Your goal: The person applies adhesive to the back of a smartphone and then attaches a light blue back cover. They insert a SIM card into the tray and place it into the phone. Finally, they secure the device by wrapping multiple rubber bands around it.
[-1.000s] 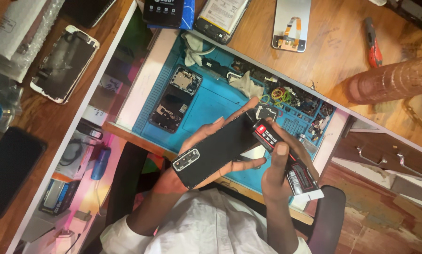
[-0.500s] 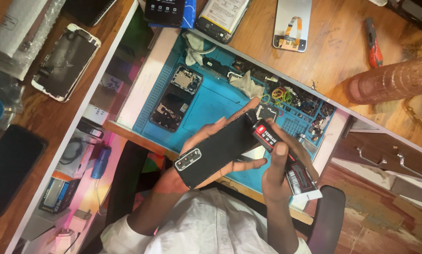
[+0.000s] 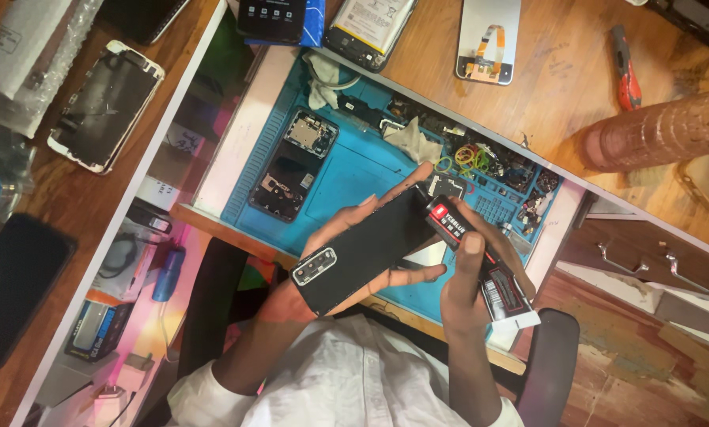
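Note:
My left hand (image 3: pixel 287 296) holds a black phone back cover (image 3: pixel 370 249) from underneath, with its camera block toward my body and fingers spread along its edges. My right hand (image 3: pixel 461 292) grips a black glue tube with a red label (image 3: pixel 451 227). The tube's tip rests at the far right corner of the cover. Both hands hover over the near edge of a blue work mat (image 3: pixel 354 170).
An opened phone body (image 3: pixel 291 162) lies on the mat, with coloured rubber bands (image 3: pixel 469 154) and small parts behind it. A phone frame (image 3: pixel 105 107), a battery (image 3: pixel 370 24), a screen with flex cable (image 3: pixel 489 39) and a red tool (image 3: pixel 625 67) lie on the wooden desk.
Both hands stay nearly still. The cover and tube have shifted only slightly toward me.

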